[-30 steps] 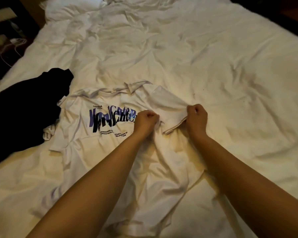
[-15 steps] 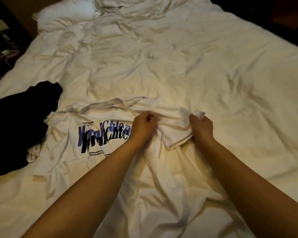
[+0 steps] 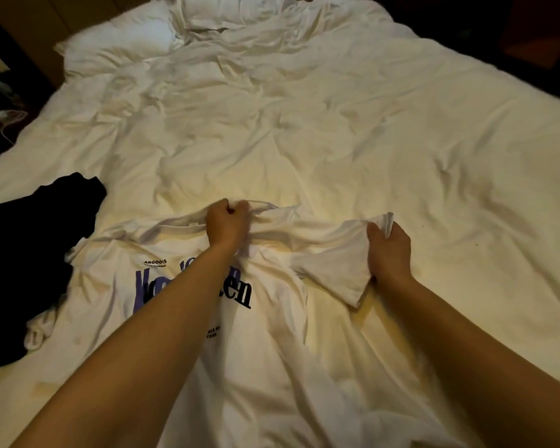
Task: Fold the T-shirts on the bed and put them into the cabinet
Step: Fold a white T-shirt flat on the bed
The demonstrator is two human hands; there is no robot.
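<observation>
A white printed T-shirt point(image 3: 265, 344) lies face up on the near half of the bed point(image 3: 353, 130), its collar toward 12 o'clock and its hem running off the bottom of the view. Rumpled white bedding spreads wide from 12 to 3 o'clock of the shirt, and the bed's right edge falls away to dark floor at the upper right. At 9 o'clock a black garment point(image 3: 26, 260) lies heaped against the shirt's sleeve, reaching the left edge of the view. A pillow point(image 3: 117, 43) sits far off at 11 o'clock.

The left hand point(image 3: 227, 225) is fisted, gripping bunched fabric at the collar. The right hand point(image 3: 389, 252), out at 3 o'clock, pinches the sleeve's point(image 3: 333, 270) cuff between thumb and curled fingers, the sleeve drawn taut between the two hands. Both forearms reach forward, bare.
</observation>
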